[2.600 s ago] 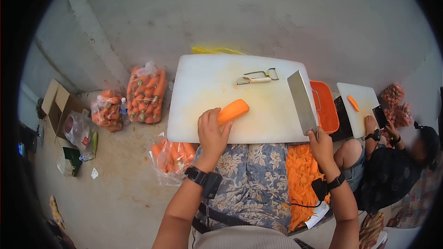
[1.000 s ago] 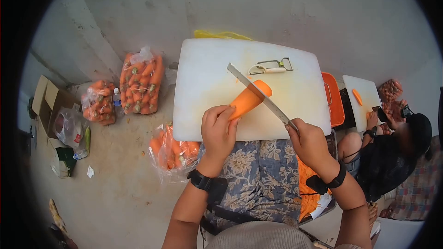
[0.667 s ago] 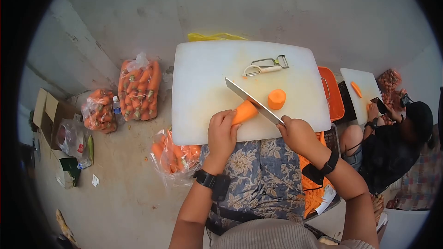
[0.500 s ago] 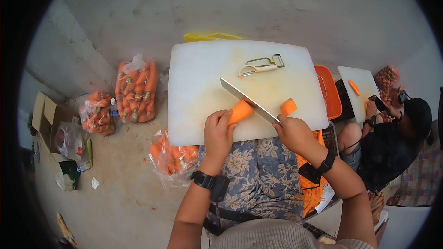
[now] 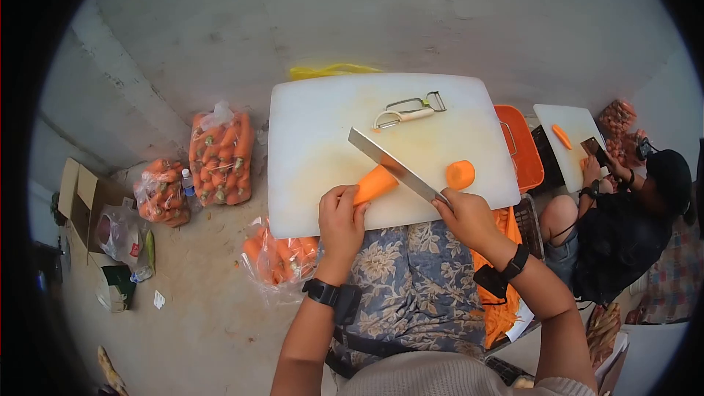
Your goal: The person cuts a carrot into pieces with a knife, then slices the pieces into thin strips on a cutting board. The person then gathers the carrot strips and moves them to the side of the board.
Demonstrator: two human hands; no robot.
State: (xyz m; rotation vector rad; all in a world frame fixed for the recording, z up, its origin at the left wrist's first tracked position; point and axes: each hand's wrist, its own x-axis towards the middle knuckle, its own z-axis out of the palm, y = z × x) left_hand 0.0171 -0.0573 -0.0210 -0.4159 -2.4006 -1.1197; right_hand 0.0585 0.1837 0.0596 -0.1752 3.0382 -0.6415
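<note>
On the white cutting board, my left hand grips a thick peeled carrot near the board's front edge. My right hand is closed round the handle of a wide-bladed kitchen knife. The blade slants up to the left, by the carrot's right end; whether it touches cannot be made out. A cut chunk of carrot rests right of the blade. Farther back on the board lie two peelers, one with a white handle and a metal one.
Bags of carrots stand on the floor at left, beside a water bottle and a cardboard box. An orange bin adjoins the board's right side. Farther right, another person cuts at a second board.
The cut chunk has tipped over, and its round face now shows. The carrot in my left hand has shifted slightly left and down. The knife remains in my right hand.
</note>
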